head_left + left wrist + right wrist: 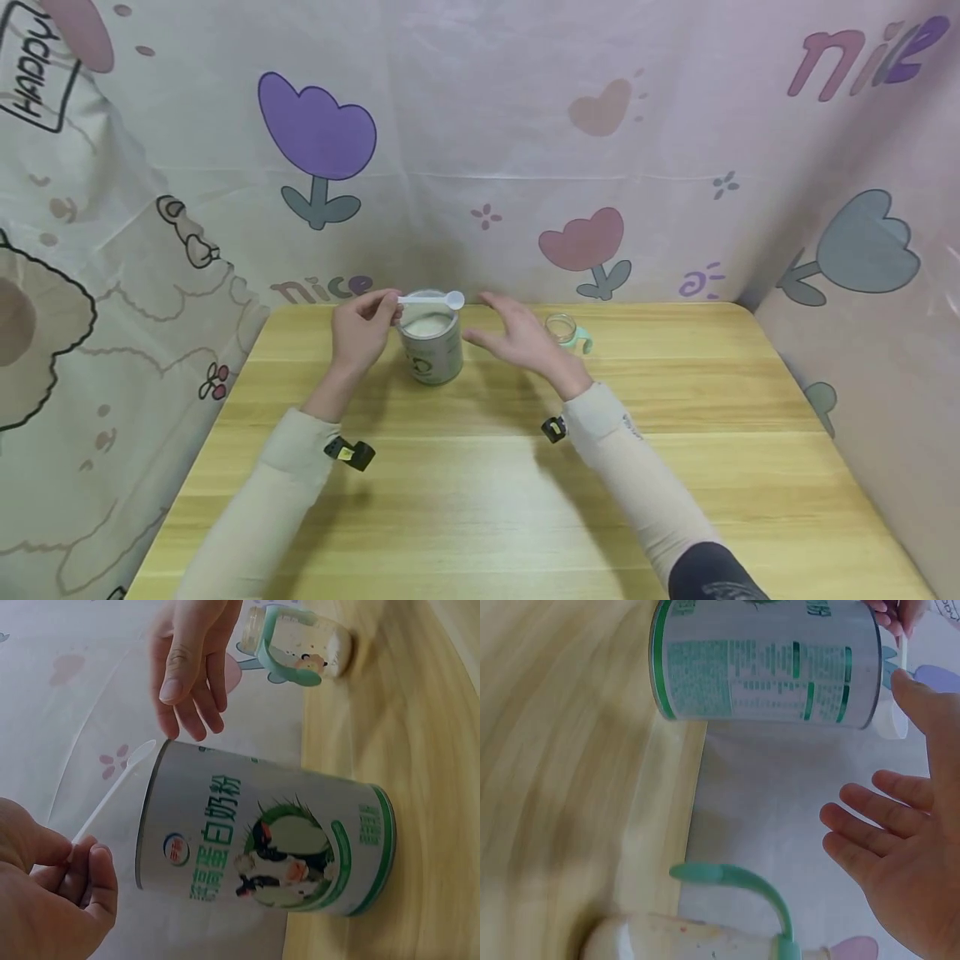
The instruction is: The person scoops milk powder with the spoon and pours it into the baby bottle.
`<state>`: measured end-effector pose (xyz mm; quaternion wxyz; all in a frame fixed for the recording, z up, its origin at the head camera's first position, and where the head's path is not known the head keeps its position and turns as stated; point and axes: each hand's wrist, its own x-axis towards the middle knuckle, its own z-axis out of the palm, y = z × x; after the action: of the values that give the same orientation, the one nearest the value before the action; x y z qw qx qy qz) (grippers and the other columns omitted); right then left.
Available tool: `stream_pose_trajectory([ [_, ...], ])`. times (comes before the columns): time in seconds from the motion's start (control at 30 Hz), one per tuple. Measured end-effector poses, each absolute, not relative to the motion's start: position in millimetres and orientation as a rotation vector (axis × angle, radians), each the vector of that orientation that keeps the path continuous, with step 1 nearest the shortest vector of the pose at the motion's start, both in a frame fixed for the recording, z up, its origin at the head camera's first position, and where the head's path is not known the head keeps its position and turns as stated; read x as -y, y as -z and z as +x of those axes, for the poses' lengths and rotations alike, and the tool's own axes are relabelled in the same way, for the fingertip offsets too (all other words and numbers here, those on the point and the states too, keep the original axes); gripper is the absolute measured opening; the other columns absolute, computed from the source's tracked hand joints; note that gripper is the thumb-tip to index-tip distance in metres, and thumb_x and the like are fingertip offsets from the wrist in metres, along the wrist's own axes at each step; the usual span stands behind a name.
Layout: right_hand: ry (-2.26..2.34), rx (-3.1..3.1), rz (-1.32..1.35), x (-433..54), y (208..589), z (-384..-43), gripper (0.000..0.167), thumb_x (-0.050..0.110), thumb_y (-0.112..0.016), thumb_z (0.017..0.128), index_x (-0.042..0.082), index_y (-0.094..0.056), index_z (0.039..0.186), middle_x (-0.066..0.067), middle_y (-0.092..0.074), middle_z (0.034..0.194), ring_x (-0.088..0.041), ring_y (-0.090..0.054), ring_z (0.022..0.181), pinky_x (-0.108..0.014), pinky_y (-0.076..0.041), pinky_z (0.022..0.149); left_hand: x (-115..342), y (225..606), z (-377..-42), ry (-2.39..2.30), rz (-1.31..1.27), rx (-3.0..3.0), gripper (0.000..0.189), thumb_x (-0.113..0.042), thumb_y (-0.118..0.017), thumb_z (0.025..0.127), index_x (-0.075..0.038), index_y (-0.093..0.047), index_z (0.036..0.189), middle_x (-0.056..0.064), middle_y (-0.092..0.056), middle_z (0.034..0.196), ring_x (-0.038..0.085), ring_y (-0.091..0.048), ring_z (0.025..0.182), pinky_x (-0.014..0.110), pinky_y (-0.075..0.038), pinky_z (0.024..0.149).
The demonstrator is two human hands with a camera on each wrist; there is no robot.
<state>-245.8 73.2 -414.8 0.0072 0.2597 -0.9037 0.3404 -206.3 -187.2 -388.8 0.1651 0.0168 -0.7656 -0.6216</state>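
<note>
A white milk powder can (435, 354) with green print stands near the table's back edge, its top uncovered and pale powder (430, 325) inside. My left hand (362, 329) pinches the handle end of a white measuring scoop (431, 301) between thumb and fingers. The scoop lies nearly level across the can's mouth, its bowl over the right side of the rim. To the right of the can, my right hand (521, 337) is held with fingers extended and thumb apart, holding nothing. In the right wrist view its palm (922, 892) faces the can.
Behind my right hand stands a clear baby bottle (311, 645) without a lid, with a mint-green handled collar (581, 337); whitish contents show at its bottom. A printed cloth (450, 167) hangs behind the wooden table (465, 500).
</note>
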Motion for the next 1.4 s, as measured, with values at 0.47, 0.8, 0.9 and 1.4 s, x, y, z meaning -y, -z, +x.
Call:
stream_pose_trajectory([
  [0.47,-1.092,2.805,0.907,-51,419,-247,0.088,0.054,-0.072,0.096,0.007,-0.038,0.162,-0.016,-0.046,0.164,-0.035,-0.048,0.149,-0.051,-0.038,0.124,206,393,-198,1.681,0.132,2.23,0.027,-0.018,-0.068,0.104,0.003,-0.076,0.119,0.029,-0.075,0.105,0.0,-0.067,0.076,0.014,-0.057,0.065],
  [0.8,-1.106,2.786,0.936,-41,424,-248,0.087,0.052,-0.073,0.097,0.005,-0.038,0.162,-0.017,-0.045,0.165,-0.035,-0.045,0.152,-0.05,-0.037,0.125,215,394,-194,1.606,0.174,2.279,0.028,-0.022,-0.069,0.104,0.0,-0.077,0.12,0.024,-0.077,0.104,0.001,-0.067,0.074,0.014,-0.056,0.061],
  [0.9,-1.101,2.801,0.935,-39,424,-248,0.089,0.052,-0.072,0.097,0.005,-0.036,0.163,-0.017,-0.043,0.166,-0.035,-0.043,0.153,-0.05,-0.036,0.126,217,394,-193,1.596,0.164,2.28,0.028,-0.021,-0.069,0.103,0.0,-0.077,0.119,0.024,-0.078,0.103,-0.001,-0.067,0.073,0.014,-0.056,0.061],
  [1.4,-1.123,2.794,0.933,-30,425,-248,0.096,0.051,-0.074,0.097,0.001,-0.029,0.164,-0.021,-0.038,0.168,-0.038,-0.041,0.153,-0.053,-0.036,0.125,214,395,-196,1.316,0.015,2.398,0.024,-0.017,-0.068,0.103,-0.001,-0.079,0.117,0.022,-0.079,0.104,0.01,-0.069,0.084,0.008,-0.05,0.072],
])
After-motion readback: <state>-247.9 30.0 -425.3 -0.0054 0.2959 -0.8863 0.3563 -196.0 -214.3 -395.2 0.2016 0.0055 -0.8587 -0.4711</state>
